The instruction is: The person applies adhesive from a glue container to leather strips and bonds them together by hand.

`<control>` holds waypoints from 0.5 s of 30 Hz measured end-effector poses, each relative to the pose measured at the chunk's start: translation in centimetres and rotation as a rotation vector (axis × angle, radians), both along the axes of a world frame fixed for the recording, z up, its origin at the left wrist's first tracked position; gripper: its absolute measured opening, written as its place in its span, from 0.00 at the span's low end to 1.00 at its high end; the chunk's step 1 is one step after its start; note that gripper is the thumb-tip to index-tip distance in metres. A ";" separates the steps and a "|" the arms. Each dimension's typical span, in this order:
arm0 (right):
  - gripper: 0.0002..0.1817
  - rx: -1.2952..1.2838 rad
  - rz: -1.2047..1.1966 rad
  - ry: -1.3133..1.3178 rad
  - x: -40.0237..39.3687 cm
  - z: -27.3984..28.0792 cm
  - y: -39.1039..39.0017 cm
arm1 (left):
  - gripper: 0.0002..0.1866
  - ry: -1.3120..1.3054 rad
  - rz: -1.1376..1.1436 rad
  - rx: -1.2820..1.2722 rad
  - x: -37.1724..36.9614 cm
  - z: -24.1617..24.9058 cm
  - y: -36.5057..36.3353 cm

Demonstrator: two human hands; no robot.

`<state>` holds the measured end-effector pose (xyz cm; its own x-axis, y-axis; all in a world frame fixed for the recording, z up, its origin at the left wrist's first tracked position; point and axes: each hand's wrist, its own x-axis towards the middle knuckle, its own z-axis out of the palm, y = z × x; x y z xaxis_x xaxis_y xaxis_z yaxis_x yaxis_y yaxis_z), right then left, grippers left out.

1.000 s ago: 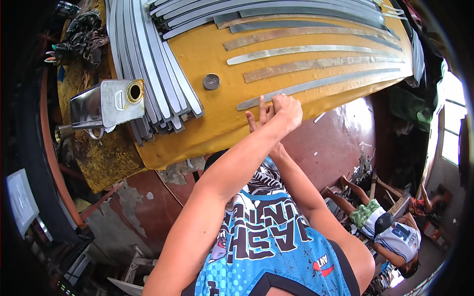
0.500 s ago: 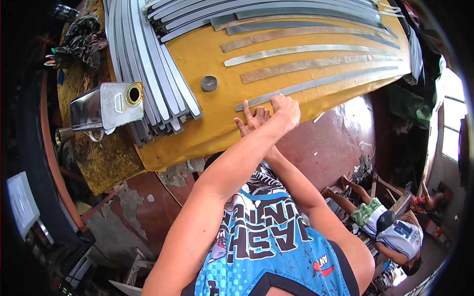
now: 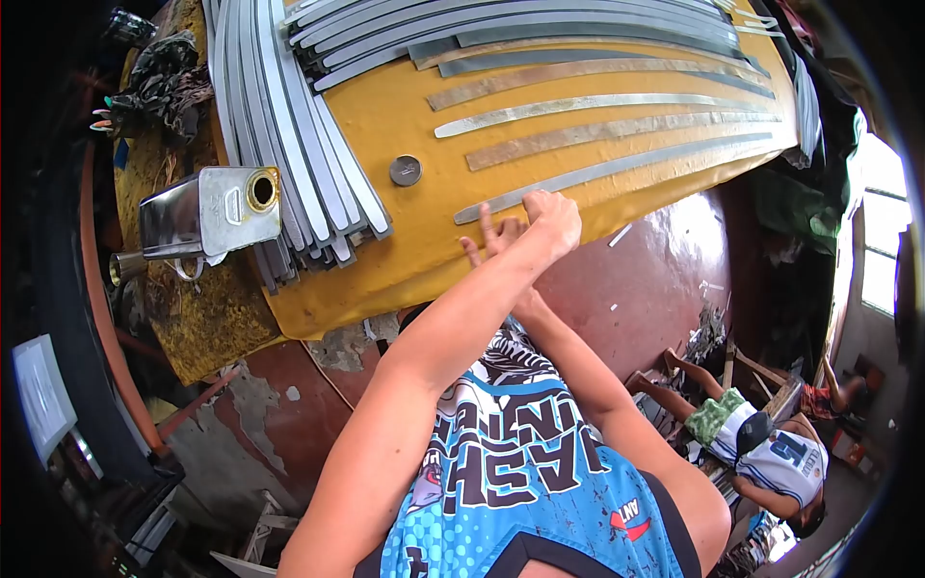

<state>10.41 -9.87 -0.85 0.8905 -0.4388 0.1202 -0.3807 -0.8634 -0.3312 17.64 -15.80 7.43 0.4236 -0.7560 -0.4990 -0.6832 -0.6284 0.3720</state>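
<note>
My left hand is closed over the near edge of the lowest grey metal strip; what its fingers grip, if anything, is hidden. Below and left of it, my right hand has its fingers spread, one fingertip by the strip near its rounded left end. My left forearm crosses over the right wrist. Beyond the hands, a brownish strip and a pale strip lie on the yellow-covered table. A small round dark tin stands left of the strips.
Bundles of grey strips lie at the table's left and far side. An open metal can stands at the left, near dark crumpled cloth. Another person is at the lower right, by wooden pieces.
The view has shifted slightly. My right hand's raised finger sits a little farther right along the strip, away from its rounded end. My left hand remains closed at nearly the same place.
</note>
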 end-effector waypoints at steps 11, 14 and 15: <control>0.33 0.008 0.143 -0.100 -1.0 2.3 0.4 | 0.12 0.057 0.012 0.098 0.1 -0.1 -0.4; 0.36 -0.015 0.119 -0.160 -1.0 1.4 -0.6 | 0.11 0.028 0.015 0.074 0.0 0.0 -0.2; 0.36 -0.015 0.115 -0.158 -0.9 1.0 -0.9 | 0.11 0.029 0.011 0.074 -0.1 0.2 0.0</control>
<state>9.54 -10.79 0.12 0.9041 -0.3323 0.2685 -0.2236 -0.9036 -0.3654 17.55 -15.84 7.61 0.4164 -0.7117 -0.5658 -0.6653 -0.6626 0.3439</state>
